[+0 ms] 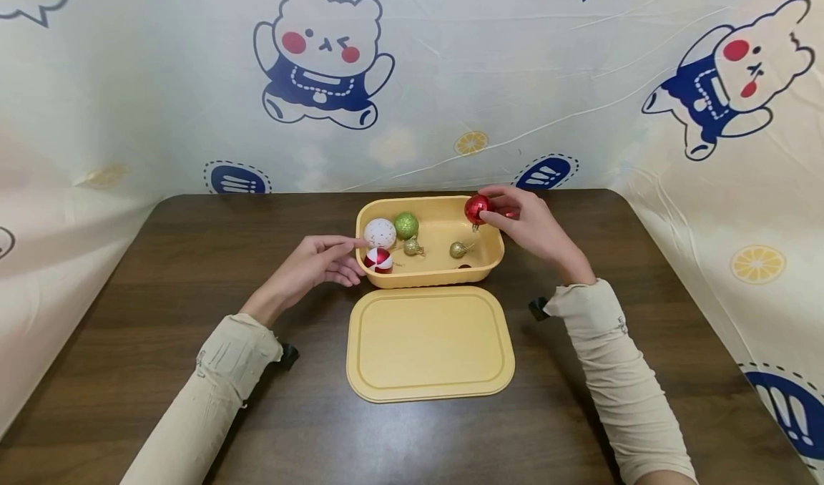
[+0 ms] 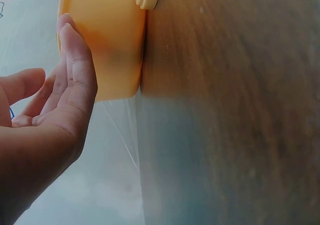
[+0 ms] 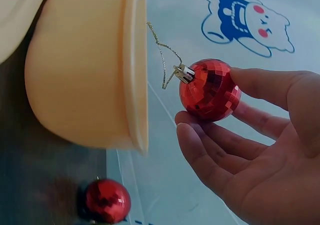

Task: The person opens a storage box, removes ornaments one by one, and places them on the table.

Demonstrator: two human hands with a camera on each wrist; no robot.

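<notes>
My right hand (image 1: 531,222) pinches a shiny red Christmas ball (image 3: 209,91) between thumb and fingers, above the right end of a yellow plastic box (image 1: 430,279). A gold string loop dangles from the ball's silver cap. At the box's left end is my left hand (image 1: 318,262), its fingers extended along the rim and outer wall (image 2: 117,50). Inside the box lie a white speckled ball (image 1: 380,233), a green ball (image 1: 406,224), a red-and-white ball (image 1: 378,260) and two small gold balls (image 1: 458,250). The near wall mostly hides a dark red piece.
A flat yellow lid (image 1: 430,343) lies on the brown wooden table (image 1: 257,406), just in front of the box. Another red ball (image 3: 108,201) rests on the table beyond the box's right end. A printed cloth (image 1: 425,56) hangs behind and at both sides.
</notes>
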